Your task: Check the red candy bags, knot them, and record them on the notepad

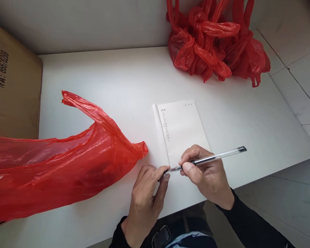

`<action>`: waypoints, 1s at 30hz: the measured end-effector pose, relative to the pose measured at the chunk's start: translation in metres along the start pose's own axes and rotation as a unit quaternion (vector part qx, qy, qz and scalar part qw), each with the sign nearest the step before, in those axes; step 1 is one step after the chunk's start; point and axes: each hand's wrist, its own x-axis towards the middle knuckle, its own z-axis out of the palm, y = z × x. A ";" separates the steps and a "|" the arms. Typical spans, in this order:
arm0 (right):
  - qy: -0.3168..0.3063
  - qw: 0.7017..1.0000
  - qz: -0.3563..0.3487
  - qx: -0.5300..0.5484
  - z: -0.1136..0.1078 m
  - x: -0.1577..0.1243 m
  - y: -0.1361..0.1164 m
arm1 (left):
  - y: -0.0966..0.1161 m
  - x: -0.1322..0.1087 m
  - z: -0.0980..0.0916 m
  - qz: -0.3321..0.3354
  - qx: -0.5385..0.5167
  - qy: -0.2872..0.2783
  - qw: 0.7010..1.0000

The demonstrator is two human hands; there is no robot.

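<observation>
My right hand (206,174) is closed round a clear ballpoint pen (214,157), its tip pointing left at the near edge of a small white notepad (183,129) lying on the white table (113,79). The pad carries a short column of handwriting down its left side. My left hand (147,193) is curled, and its thumb and forefinger pinch a small clear piece, seemingly the pen's cap (165,175), right at the pen tip. Both hands meet at the pad's near left corner.
A large red plastic bag (57,162) lies spread over the table's left side. A heap of knotted red bags (214,41) sits at the back right against the wall. A cardboard box (10,82) stands at the far left. Tiled floor lies to the right.
</observation>
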 end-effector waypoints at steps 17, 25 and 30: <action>-0.173 0.974 0.106 0.098 0.017 -0.028 0.003 | 0.019 -0.013 -0.021 0.010 -0.071 -0.160 0.985; -0.227 0.957 0.137 0.117 0.020 -0.029 0.004 | 0.023 -0.016 -0.026 0.068 -0.002 -0.139 0.988; -0.007 0.995 0.021 -0.100 -0.035 0.016 0.001 | 0.022 -0.021 -0.058 0.008 0.112 -0.027 0.993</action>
